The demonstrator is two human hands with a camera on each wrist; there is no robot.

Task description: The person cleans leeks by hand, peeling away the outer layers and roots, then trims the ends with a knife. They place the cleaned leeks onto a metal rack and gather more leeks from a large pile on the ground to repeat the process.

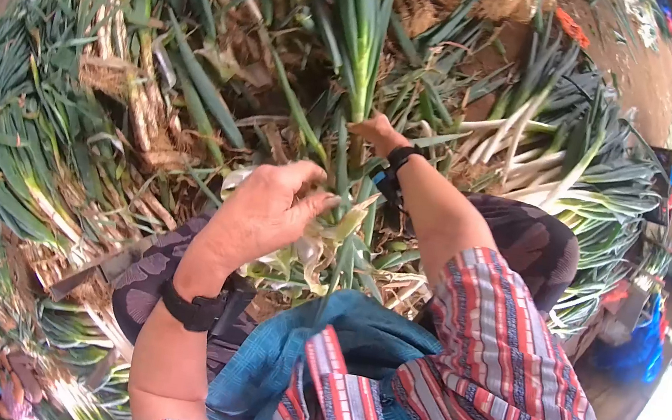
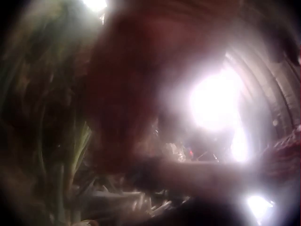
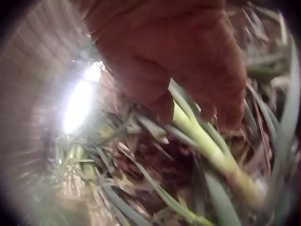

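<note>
My right hand grips a green onion low on its stalk; the leaves stretch toward the top of the head view. In the right wrist view its fingers curl about the pale green stalk, which slants down to the right. My left hand is nearer my body, thumb and forefinger apart, beside pale loose leaves. Nothing shows between its fingers. The left wrist view is dark and blurred, with a green stalk to the left of the hand.
Piles of green onions cover the ground on the left, and another heap lies on the right. Trimmed roots and leaf scraps lie between my knees. A flat metal blade-like piece is by my left knee. A blue bag is far right.
</note>
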